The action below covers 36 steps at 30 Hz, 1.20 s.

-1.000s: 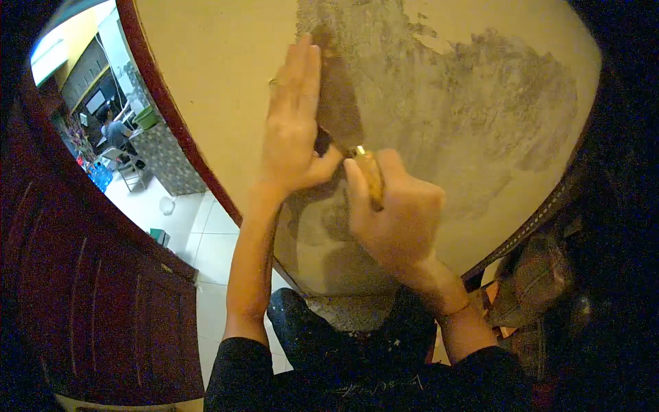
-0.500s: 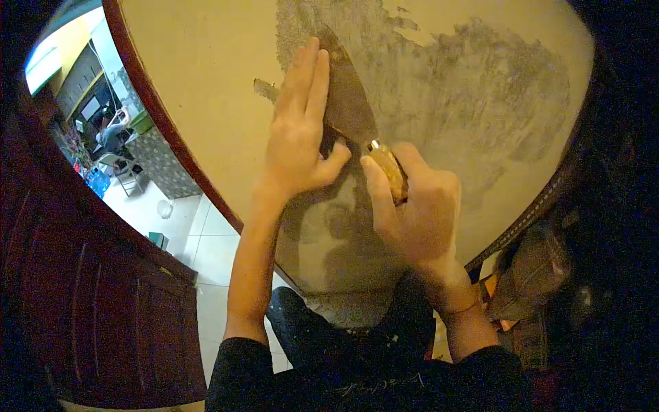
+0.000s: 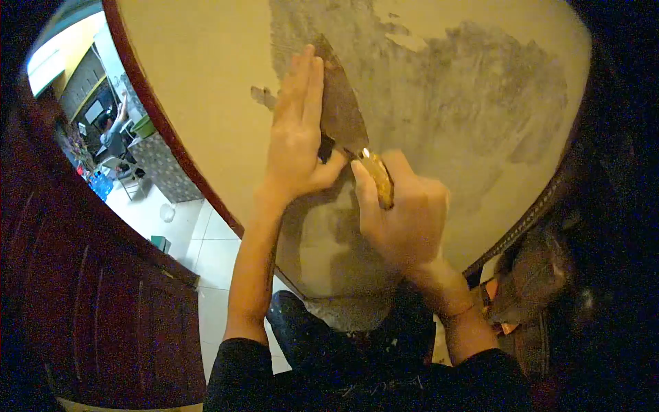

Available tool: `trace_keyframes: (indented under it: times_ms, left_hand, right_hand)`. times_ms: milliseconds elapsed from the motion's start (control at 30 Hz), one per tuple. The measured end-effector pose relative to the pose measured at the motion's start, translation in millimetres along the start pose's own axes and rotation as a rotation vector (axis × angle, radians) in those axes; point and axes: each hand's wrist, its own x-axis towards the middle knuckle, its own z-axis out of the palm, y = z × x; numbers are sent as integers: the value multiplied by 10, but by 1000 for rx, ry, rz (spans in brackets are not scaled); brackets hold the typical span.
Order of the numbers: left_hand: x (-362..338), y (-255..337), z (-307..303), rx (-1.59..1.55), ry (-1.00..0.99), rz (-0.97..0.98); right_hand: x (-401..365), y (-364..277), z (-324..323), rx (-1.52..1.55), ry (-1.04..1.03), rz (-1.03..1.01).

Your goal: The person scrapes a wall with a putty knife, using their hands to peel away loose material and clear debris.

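My right hand (image 3: 406,209) is wrapped round the yellowish handle (image 3: 376,180) of a trowel. Its broad, pointed metal blade (image 3: 343,106) lies against a cream wall (image 3: 199,89) with a rough grey patch (image 3: 467,96). My left hand (image 3: 296,137) is beside the blade, its fingers stretched upward and held together along the blade's left edge, the thumb apart and pointing toward the handle. Part of the blade behind the left hand is hidden.
At the left is a dark red door (image 3: 103,302), and beyond the wall's edge a person (image 3: 113,130) sits near a folding chair (image 3: 130,180). A dark bag-like object (image 3: 532,281) is at the right. My legs show below.
My right hand and the trowel have moved slightly left and down. The left hand has stayed almost in place beside the blade. The distant person has raised an arm.
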Motion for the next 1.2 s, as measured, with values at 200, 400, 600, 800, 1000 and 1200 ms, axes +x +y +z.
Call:
trace_keyframes:
  times_ms: [200,400,600,800,1000,1200]
  left_hand:
    - [12,97,33,38,-12,12]
    - [-44,63,-47,51,-29,6]
    - [-67,-15,-87,75,10,-22]
    - [-135,67,-35,-1,-30,4]
    - [-121,-56,-111,151,-7,-20]
    - [-204,-25,-6,-42,22,-22]
  right_hand:
    - [-18,94,2,28,29,-8]
    - [-51,73,46,8,28,-6]
    - [-44,57,299,-2,58,-51]
    - [-118,20,56,39,-2,-19]
    - [-71,6,215,-51,0,-37]
    - [-112,-86,118,77,-75,39]
